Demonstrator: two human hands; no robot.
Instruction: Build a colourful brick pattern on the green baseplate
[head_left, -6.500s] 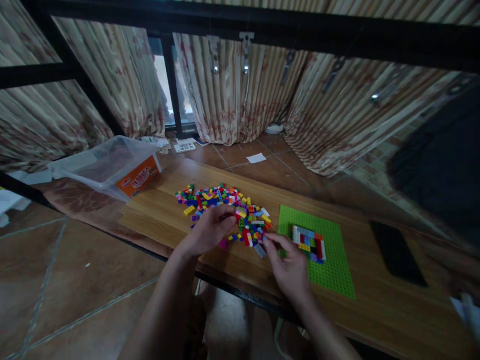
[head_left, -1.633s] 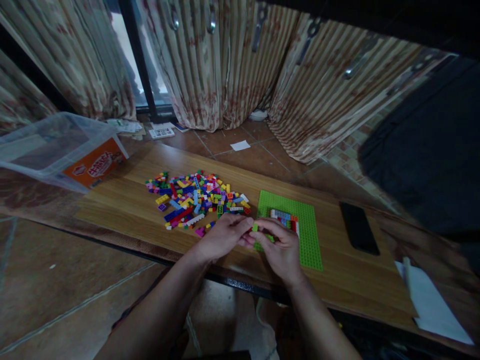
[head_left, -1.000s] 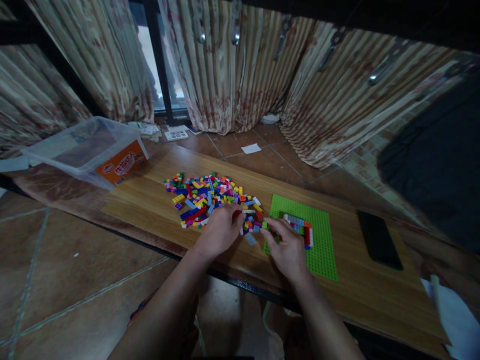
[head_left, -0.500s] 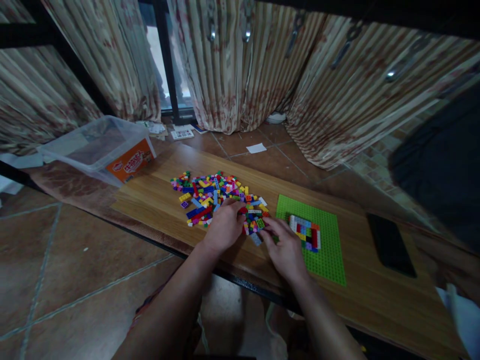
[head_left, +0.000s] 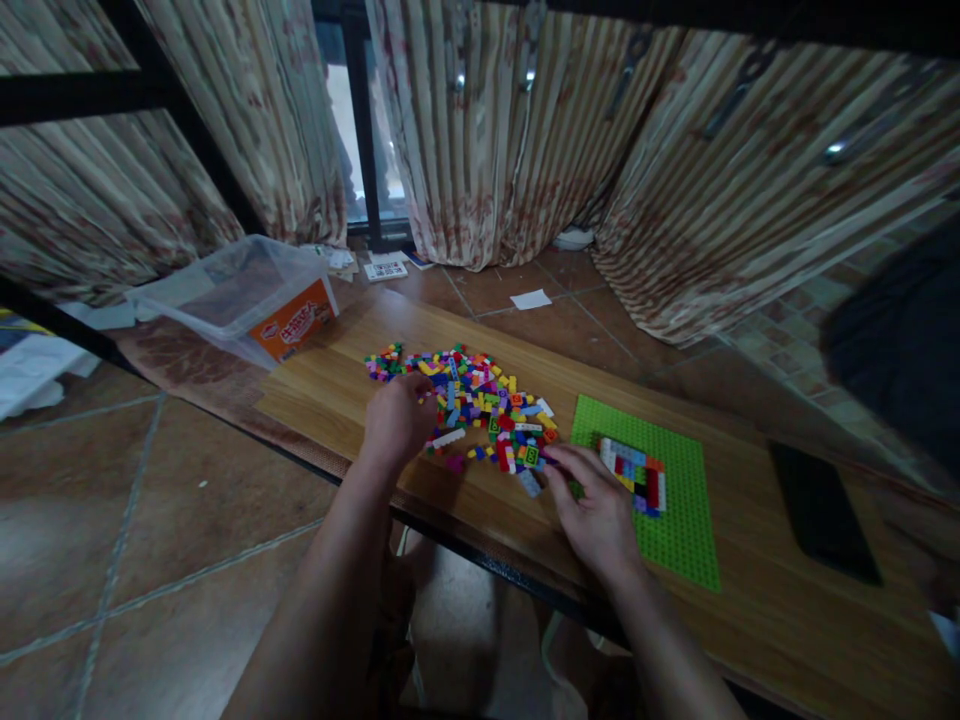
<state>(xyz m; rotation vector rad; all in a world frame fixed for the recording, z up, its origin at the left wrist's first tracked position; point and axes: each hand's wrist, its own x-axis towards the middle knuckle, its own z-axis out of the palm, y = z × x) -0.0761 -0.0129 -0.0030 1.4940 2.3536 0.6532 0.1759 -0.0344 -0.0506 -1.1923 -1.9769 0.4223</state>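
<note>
Loose, multicoloured toy building bricks [head_left: 491, 378] lie in a wide heap on the wooden board. My left hand [head_left: 397, 420] is at the near left side of the heap, its fingers curled down over bricks and mostly hidden behind the hand. At the right end, my right hand [head_left: 596, 505] rests with thumb and fingertips close together on what looks like a small purple brick. Beside those fingertips is a lime green brick [head_left: 532, 457]. Right of that hand lies a green baseplate [head_left: 682, 540], carrying a low rectangular build of coloured bricks [head_left: 634, 475].
A clear plastic bin [head_left: 232, 300] with an orange label stands at the board's far left. On the right of the wooden board [head_left: 750, 620] lies a black phone-like slab [head_left: 823, 512]. Striped curtains [head_left: 480, 150] hang behind, and a paper sheet [head_left: 531, 299] lies on the floor.
My left hand has moved left from the middle of the heap to its left side, uncovering bricks there. My right hand stays by the right end. The view has shifted slightly.
</note>
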